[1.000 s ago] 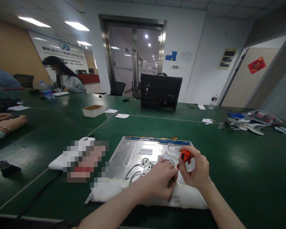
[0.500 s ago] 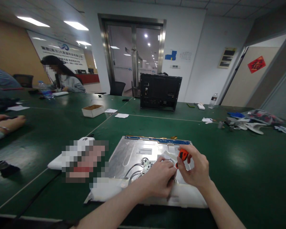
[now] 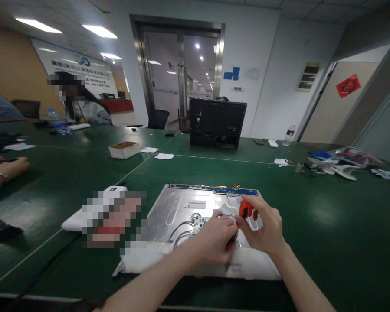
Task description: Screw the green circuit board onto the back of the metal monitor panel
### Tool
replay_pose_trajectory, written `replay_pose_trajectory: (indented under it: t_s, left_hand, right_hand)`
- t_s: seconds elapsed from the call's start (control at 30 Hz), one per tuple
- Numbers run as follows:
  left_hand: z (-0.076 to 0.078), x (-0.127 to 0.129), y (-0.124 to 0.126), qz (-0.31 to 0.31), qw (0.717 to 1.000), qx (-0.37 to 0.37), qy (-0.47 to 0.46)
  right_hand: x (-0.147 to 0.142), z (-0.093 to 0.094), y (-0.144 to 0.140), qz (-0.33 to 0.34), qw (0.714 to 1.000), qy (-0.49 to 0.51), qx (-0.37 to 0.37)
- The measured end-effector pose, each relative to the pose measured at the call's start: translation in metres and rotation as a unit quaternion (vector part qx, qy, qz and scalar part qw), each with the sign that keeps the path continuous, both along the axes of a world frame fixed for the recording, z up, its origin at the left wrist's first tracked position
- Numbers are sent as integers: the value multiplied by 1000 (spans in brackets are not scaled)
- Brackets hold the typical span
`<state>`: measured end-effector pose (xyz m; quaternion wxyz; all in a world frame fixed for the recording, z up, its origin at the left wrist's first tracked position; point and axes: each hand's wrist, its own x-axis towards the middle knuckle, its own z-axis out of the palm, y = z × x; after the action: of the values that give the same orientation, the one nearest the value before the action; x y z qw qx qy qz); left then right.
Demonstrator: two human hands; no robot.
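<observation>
I count one metal panel (image 3: 178, 208), one orange-handled screwdriver (image 3: 245, 209), one black monitor (image 3: 217, 123), one cardboard box (image 3: 124, 150), two water bottles (image 3: 289, 135), and two sheets of paper (image 3: 164, 156).

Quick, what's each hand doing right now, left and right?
Left hand: curled on the metal panel by the small circuit board; grip cannot be told.
Right hand: closed on the orange-handled screwdriver.

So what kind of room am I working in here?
Probably an office turned electronics workbench: long green tables, glass double doors, a monitor standing with its back showing, and a metal display panel lying under both hands, the right hand gripping an orange screwdriver.
</observation>
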<state>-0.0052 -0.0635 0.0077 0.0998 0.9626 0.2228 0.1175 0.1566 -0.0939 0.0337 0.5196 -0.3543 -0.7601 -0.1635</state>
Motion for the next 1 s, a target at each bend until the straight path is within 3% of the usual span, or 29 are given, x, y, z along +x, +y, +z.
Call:
replay_pose_trajectory:
  t_s: [0.4, 1.0]
  left_hand:
    - [4, -3, 2, -22, 1000, -10, -6]
    - [8, -4, 1, -14, 1000, 12, 0]
  right_hand:
    - [1, 4, -5, 5, 999, -12, -31]
    - [0, 2, 1, 2, 999, -33, -7]
